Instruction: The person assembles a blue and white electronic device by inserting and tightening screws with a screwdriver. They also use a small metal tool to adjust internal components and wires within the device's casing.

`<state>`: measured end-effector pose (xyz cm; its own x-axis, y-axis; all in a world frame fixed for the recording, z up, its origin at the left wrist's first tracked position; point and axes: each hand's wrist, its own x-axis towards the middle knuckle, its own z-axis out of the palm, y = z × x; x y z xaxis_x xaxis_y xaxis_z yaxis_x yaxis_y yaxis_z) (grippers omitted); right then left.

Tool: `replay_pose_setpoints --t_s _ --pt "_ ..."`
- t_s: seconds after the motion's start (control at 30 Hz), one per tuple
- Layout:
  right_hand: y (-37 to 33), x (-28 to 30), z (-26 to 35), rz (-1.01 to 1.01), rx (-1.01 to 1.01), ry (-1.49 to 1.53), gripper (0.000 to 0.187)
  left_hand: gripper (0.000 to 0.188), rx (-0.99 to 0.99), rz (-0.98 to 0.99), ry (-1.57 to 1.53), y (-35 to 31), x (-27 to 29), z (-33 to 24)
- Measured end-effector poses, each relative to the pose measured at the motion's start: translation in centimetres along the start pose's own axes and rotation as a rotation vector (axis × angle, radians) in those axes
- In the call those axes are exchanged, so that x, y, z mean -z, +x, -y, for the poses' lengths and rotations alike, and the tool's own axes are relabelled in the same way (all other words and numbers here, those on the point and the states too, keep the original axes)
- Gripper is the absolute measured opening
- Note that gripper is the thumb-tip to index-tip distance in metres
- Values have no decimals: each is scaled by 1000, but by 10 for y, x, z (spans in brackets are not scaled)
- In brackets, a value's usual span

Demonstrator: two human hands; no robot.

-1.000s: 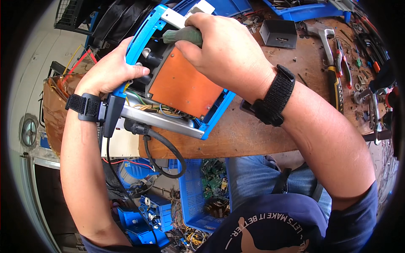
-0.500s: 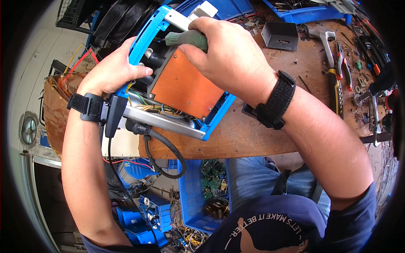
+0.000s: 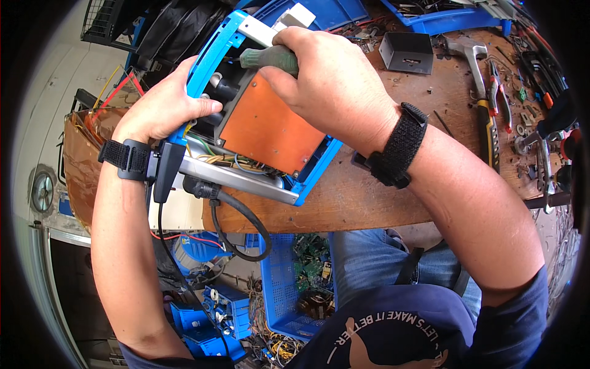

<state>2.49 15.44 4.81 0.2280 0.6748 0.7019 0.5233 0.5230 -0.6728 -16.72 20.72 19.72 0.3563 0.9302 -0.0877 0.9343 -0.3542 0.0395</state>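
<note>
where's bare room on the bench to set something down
Bench front, between blue frame and right forearm, is mostly bare. Between black box, wristband and hammer: scattered bits only. Crowded right of the hammer: pliers, metal parts.

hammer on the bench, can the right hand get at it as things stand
Probably not yet: the right hand grips a green tool handle; with that set down, the hammer lies uncovered on the right.

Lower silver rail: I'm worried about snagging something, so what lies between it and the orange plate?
In the head view, a bundle of thin wires, several yellowish, lies between the lower silver rail and the orange plate.
</note>
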Motion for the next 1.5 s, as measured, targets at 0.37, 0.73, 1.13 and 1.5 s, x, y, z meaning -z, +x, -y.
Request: replay_pose_setpoints --t_s 0.37,0.73,1.13,1.5 --pt "6 9 26 77 62 -101 33 87 4 22 40 -8 0 -16" --pt "-27 32 32 90 -196 185 33 78 -65 125 -284 -35 38 12" --pt "-12 36 44 214 -848 949 33 86 -159 -271 -196 -68 -23 68" --pt "-3 40 48 280 -878 1042 23 82 -344 -340 -204 -79 -38 47"
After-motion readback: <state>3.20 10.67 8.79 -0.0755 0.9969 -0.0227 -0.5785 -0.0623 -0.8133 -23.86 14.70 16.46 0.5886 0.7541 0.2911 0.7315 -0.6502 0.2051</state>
